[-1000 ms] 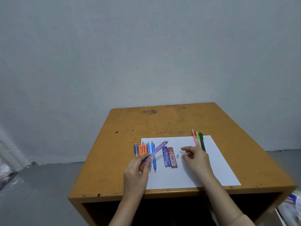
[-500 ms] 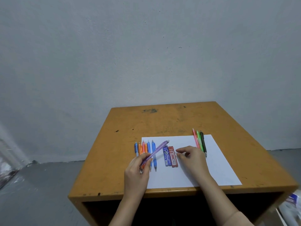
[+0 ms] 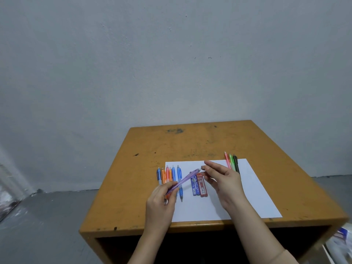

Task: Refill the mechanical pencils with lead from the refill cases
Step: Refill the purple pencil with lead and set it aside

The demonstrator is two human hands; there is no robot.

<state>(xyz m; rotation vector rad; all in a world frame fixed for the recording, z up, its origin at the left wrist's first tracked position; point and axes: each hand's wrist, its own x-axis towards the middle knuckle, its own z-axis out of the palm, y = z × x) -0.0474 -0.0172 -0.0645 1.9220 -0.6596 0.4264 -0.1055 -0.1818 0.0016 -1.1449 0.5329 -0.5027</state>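
Observation:
My left hand grips a purple mechanical pencil by its lower end, the pencil slanting up to the right. At the pencil's top end my right hand pinches something small between thumb and forefinger; I cannot tell what it is. A blue refill case and a red refill case lie side by side on the white paper. Several blue and orange pencils lie in a row to the left. A pink, a green and a black pencil lie at the paper's far right.
The paper lies on a worn yellow wooden desk that stands against a grey wall. The desk's front edge is just below my wrists. Papers lie on the floor at the lower right.
My right hand has lifted off the paper and moved left and up to the purple pencil's top end. The left hand keeps holding the pencil in nearly the same place.

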